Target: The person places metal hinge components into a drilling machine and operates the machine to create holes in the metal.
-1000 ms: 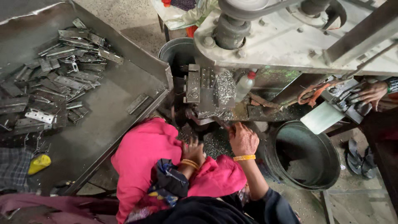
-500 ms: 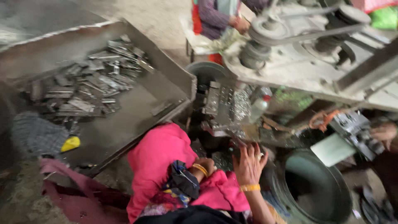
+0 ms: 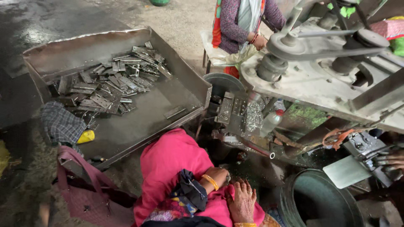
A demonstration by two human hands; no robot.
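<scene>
I work in a small metalworking shop. Evidence: a sheet-metal tray (image 3: 126,46) holding a pile of flat stamped metal pieces (image 3: 111,82); a heavy grey press machine (image 3: 320,80) with a belt-driven pulley (image 3: 294,42); metal swarf at the die block (image 3: 231,111); a bare concrete floor (image 3: 63,19); a dark round drum (image 3: 322,201) beside my knee.

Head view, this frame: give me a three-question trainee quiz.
1. True or false: the metal strips lie piled in the tray.
2. What colour is the small object beside the checked cloth?
3. The right hand rests on: A) pink cloth B) plastic bottle C) round bin

Key: 1 true; 2 yellow; 3 A.
</scene>
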